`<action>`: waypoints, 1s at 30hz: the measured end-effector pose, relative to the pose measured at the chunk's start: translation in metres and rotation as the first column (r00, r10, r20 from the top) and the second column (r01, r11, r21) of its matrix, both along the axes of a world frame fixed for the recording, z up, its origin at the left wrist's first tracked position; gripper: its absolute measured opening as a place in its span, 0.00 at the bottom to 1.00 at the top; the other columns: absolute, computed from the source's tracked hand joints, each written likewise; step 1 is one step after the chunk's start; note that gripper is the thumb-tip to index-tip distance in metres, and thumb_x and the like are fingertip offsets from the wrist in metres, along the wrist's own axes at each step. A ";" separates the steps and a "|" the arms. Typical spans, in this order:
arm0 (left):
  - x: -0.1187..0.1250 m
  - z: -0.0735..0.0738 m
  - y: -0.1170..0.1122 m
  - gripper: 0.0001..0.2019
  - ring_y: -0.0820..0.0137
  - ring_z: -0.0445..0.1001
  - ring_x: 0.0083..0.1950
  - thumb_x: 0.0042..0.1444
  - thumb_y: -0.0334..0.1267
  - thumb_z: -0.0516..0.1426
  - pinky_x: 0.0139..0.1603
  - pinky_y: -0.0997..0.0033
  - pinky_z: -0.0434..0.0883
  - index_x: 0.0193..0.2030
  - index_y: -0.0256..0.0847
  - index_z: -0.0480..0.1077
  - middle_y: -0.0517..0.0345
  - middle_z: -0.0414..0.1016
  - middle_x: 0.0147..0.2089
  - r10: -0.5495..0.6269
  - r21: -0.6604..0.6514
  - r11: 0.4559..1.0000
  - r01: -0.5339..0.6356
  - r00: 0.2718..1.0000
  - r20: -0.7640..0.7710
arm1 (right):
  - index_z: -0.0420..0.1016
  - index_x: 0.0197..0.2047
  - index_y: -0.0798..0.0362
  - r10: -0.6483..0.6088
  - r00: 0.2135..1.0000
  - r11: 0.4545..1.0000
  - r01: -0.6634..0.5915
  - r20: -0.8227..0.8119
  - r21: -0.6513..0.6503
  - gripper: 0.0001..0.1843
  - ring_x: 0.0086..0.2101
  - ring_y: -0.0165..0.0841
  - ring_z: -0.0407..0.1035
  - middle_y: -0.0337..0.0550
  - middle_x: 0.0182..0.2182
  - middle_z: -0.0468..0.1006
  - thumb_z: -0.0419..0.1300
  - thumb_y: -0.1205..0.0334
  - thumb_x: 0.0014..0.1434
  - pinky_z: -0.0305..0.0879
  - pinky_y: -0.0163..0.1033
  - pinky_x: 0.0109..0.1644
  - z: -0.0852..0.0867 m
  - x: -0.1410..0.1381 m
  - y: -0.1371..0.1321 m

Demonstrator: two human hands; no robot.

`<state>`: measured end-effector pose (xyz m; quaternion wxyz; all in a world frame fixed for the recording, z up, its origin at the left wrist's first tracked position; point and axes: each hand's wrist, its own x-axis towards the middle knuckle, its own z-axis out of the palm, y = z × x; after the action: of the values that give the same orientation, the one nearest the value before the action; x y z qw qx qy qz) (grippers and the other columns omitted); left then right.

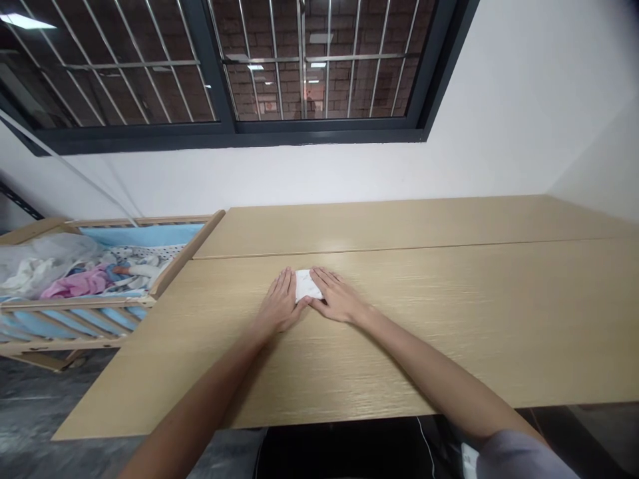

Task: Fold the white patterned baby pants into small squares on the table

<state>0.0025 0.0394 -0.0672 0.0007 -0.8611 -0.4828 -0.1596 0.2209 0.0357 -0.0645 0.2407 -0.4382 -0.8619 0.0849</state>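
Observation:
A small white folded piece [307, 286], which could be cloth or paper, lies flat on the pale wooden table [449, 319]. My left hand [280, 303] rests along its left side, fingers stretched out and lying flat. Along the right side lies my right hand [337, 296], also flat with its fingers extended, partly covering that edge. Both thumbs meet near the bottom of the white piece. Its outer edges are hidden under my hands.
A wooden cot [187, 256] with light blue lining stands left of the table, holding a pink cloth [77, 283] and other fabrics. Behind the table are a white wall [324, 173] and a barred window [324, 130]. Something black [344, 449] is below the table's front edge.

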 end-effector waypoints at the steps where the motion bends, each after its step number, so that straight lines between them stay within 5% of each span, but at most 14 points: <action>1: -0.003 0.004 0.000 0.41 0.48 0.47 0.77 0.68 0.59 0.43 0.73 0.44 0.53 0.74 0.23 0.45 0.25 0.49 0.75 -0.036 0.010 0.999 0.036 0.999 0.003 | 0.49 0.75 0.59 0.017 1.000 1.000 -0.017 -0.007 -0.015 0.43 0.71 0.50 0.46 0.61 0.72 0.52 0.49 0.39 0.68 0.44 0.58 0.73 0.000 0.002 0.000; 6: -0.016 0.028 -0.001 0.35 0.52 0.63 0.69 0.63 0.59 0.54 0.68 0.48 0.58 0.70 0.40 0.58 0.41 0.66 0.68 -0.145 0.039 0.989 0.145 0.989 0.015 | 0.46 0.76 0.54 0.075 0.997 0.994 -0.075 -0.004 -0.086 0.44 0.72 0.50 0.44 0.59 0.73 0.48 0.54 0.41 0.66 0.44 0.61 0.72 0.001 0.011 0.004; 10: -0.019 0.031 0.002 0.28 0.53 0.68 0.64 0.58 0.47 0.60 0.65 0.50 0.60 0.63 0.40 0.65 0.43 0.72 0.63 -0.130 0.030 0.991 0.129 0.991 0.021 | 0.50 0.75 0.53 0.049 0.997 0.991 -0.056 -0.054 -0.123 0.42 0.71 0.49 0.46 0.58 0.73 0.51 0.58 0.55 0.61 0.45 0.60 0.71 -0.001 0.011 0.010; 15: -0.013 0.032 0.003 0.18 0.55 0.70 0.63 0.58 0.32 0.55 0.65 0.52 0.60 0.56 0.42 0.71 0.45 0.74 0.61 -0.089 0.037 0.996 0.087 0.994 0.061 | 0.63 0.65 0.54 -0.017 0.979 0.998 0.006 -0.204 -0.055 0.35 0.65 0.47 0.58 0.58 0.65 0.65 0.59 0.66 0.53 0.54 0.55 0.67 -0.002 0.001 0.015; 20: -0.014 0.055 -0.003 0.13 0.53 0.72 0.58 0.65 0.40 0.51 0.60 0.50 0.65 0.50 0.42 0.73 0.44 0.76 0.54 0.002 0.043 0.999 -0.009 0.985 0.170 | 0.65 0.56 0.51 -0.131 0.863 0.982 0.046 -0.488 -0.183 0.26 0.44 0.39 0.73 0.46 0.45 0.77 0.59 0.67 0.53 0.68 0.47 0.52 0.014 -0.002 0.019; 25: -0.013 0.072 -0.011 0.17 0.66 0.79 0.37 0.66 0.47 0.51 0.35 0.69 0.72 0.56 0.41 0.64 0.56 0.80 0.38 0.072 -0.169 0.986 -0.003 0.910 0.407 | 0.56 0.59 0.50 -0.313 0.609 0.893 -0.073 -0.729 -0.444 0.30 0.32 0.34 0.73 0.33 0.30 0.74 0.60 0.63 0.54 0.70 0.39 0.37 0.043 0.004 0.030; 30: 0.002 0.057 -0.013 0.21 0.65 0.78 0.31 0.63 0.49 0.54 0.32 0.70 0.69 0.58 0.41 0.60 0.63 0.76 0.28 0.229 -0.359 0.930 -0.077 0.887 0.402 | 0.58 0.57 0.51 -0.381 0.698 0.828 -0.033 -0.606 -0.559 0.33 0.28 0.32 0.73 0.36 0.32 0.76 0.66 0.66 0.49 0.69 0.36 0.30 0.044 0.005 0.057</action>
<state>0.0043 0.0265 -0.0099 -0.2403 -0.7493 -0.5577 -0.2641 0.2255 0.0923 -0.0204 0.4232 -0.5050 -0.6004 0.4531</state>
